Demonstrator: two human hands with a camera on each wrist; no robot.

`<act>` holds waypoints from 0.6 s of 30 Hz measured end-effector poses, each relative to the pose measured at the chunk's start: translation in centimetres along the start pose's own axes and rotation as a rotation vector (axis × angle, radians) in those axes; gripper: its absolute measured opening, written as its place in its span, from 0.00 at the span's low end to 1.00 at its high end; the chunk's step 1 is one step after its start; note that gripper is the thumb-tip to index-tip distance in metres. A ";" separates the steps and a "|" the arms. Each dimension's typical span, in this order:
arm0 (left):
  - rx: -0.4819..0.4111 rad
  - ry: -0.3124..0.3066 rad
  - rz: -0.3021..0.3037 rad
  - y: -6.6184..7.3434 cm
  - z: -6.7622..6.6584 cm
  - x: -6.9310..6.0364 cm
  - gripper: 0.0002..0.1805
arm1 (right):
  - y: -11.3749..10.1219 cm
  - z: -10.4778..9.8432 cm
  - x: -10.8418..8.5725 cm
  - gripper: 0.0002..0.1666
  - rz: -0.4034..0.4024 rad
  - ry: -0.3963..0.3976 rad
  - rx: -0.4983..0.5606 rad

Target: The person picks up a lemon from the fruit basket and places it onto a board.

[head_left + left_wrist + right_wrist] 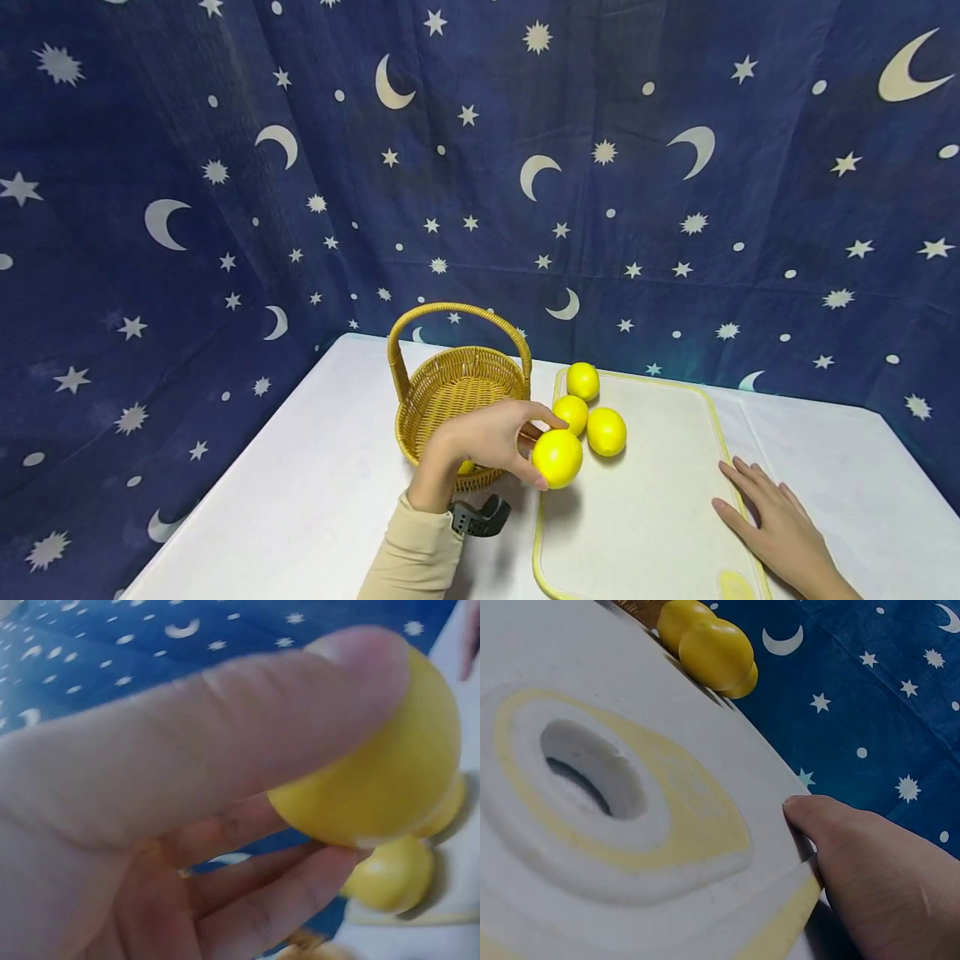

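Over the left edge of the board (660, 500), just right of the basket (457, 396), a yellow lemon (557, 458) is held up in the left hand (489, 437). The fingers are parted by the lemon's width and pinch it, thumb on the near side and index finger on the far side; in the left wrist view the thumb lies across the lemon, with other fingers beyond it. Beyond the held lemon, three more lemons (606, 432) lie grouped at the far left of the board.

The basket, of tan wicker with a tall arched handle (459, 308), stands upright; a yellow object (466, 467), mostly hidden by the left arm, shows low inside it. A black band (482, 516) shows at the left wrist, beside a beige sleeve (416, 554).

The right hand (780, 521) rests at the board's right edge, its fingers extended and spread, holding nothing. The board is pale with a yellow border; near its near right corner is a yellow patch (736, 585), which the right wrist view shows around a hole. White cloth (262, 500) covers the counter, and behind hangs a dark blue curtain (480, 192) printed with pale moons, stars and dots.
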State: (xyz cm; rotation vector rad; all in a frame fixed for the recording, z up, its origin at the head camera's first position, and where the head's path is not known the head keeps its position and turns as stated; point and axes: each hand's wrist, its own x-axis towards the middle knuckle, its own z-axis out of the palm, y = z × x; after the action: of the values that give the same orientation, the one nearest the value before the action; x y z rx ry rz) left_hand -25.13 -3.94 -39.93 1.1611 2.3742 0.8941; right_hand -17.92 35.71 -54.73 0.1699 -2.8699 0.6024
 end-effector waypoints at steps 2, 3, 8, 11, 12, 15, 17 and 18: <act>0.021 -0.032 -0.005 0.1 0.9 0.9 0.37 | 0.0 0.0 0.0 0.41 -0.004 0.003 0.001; 0.025 -0.044 -0.012 0.2 1.3 1.3 0.37 | 0.0 0.0 0.0 0.41 -0.008 0.006 0.002; 0.051 -0.090 -0.028 -0.1 3.8 3.3 0.36 | 0.1 0.0 -0.1 0.41 -0.006 0.004 0.003; 0.141 -0.097 -0.038 -0.3 4.9 4.0 0.35 | 0.1 -0.1 -0.1 0.41 0.015 -0.027 0.002; 0.177 -0.096 -0.042 -0.3 5.2 4.1 0.35 | 0.1 -0.2 -0.1 0.41 0.018 -0.035 0.003; 0.267 -0.081 -0.050 -0.3 5.7 4.4 0.35 | 0.1 -0.3 0.0 0.42 0.020 -0.039 0.004; 0.287 -0.068 -0.048 -0.3 5.7 4.4 0.35 | 0.1 -0.3 0.0 0.41 0.014 -0.036 0.007; 0.292 -0.061 -0.048 -0.3 5.7 4.4 0.34 | 0.1 -0.4 0.0 0.41 0.011 -0.030 0.006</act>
State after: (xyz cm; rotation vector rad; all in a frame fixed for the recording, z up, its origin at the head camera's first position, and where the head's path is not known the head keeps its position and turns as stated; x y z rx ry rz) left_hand -24.82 1.64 -44.48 1.2089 2.5299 0.4987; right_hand -17.86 35.96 -54.46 0.1661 -2.8994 0.6160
